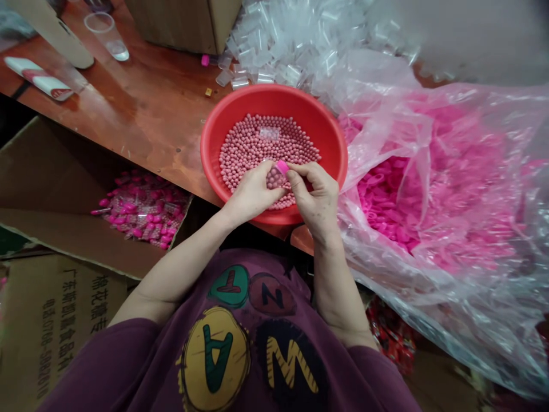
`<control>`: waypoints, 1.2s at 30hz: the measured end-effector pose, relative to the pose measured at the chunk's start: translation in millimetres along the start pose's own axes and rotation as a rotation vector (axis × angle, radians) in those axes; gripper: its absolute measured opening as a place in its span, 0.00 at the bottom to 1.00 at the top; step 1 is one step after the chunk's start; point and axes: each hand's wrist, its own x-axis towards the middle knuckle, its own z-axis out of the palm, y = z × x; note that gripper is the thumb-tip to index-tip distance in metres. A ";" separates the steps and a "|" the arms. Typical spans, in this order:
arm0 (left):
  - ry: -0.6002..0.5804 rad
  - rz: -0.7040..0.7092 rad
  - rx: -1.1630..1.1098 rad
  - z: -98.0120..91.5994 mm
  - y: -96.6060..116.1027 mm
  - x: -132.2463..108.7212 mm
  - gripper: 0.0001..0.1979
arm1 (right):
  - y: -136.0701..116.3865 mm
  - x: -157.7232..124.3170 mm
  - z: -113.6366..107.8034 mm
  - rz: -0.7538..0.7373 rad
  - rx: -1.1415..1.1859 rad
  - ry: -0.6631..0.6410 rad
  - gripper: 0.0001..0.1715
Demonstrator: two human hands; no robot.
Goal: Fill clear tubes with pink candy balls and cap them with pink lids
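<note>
Over a red basin of small pink balls, my left hand grips a small clear container with pink balls inside. A bright pink cap sits at the container's upper end. The thumb and fingertips of my right hand pinch this cap from the right. Whether the cap is fully seated I cannot tell. Another clear container lies on the balls behind my hands.
Right of the basin, a plastic bag holds many pink caps. Clear containers are heaped behind it. Filled, pink-capped containers lie in a cardboard box at lower left. A cup and a phone-like white object rest on the table.
</note>
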 end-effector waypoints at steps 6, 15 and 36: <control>0.030 0.046 0.165 0.2 -2.5 -4.4 0.10 | -7.6 -3.8 -2.0 -0.061 -0.022 -0.028 0.10; 0.028 -0.051 -0.039 0.3 6.2 2.2 0.10 | -7.6 -15.8 3.5 -0.031 -0.051 -0.080 0.18; -0.177 -0.090 -0.256 -3.9 9.1 0.3 0.08 | -9.2 -6.3 -13.2 0.008 -0.085 -0.067 0.16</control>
